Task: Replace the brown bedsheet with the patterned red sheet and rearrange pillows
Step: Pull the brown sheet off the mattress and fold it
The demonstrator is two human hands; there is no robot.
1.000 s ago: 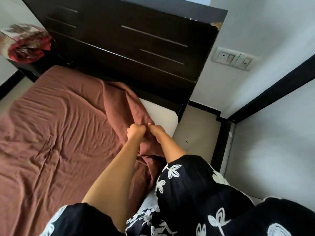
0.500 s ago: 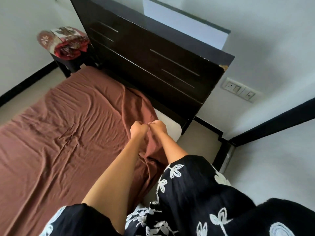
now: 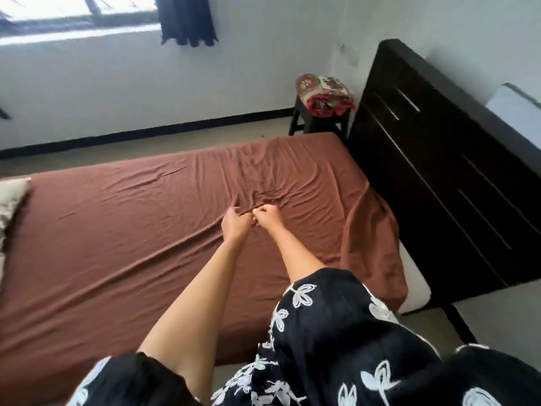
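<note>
Head view, both hands (image 3: 251, 222) pinching wrinkled brown bedsheet (image 3: 117, 247)

Bare forearms — loose black garment (image 3: 336, 332) with white flower print

Both arms reach forward from lower frame toward the centre, bare forearms, black floral sleeves at the upper arms. Left hand (image 3: 234, 225) and right hand (image 3: 268, 218) side by side at frame centre, nearly touching, fingers curled, each pinching a fold of cloth.
</note>
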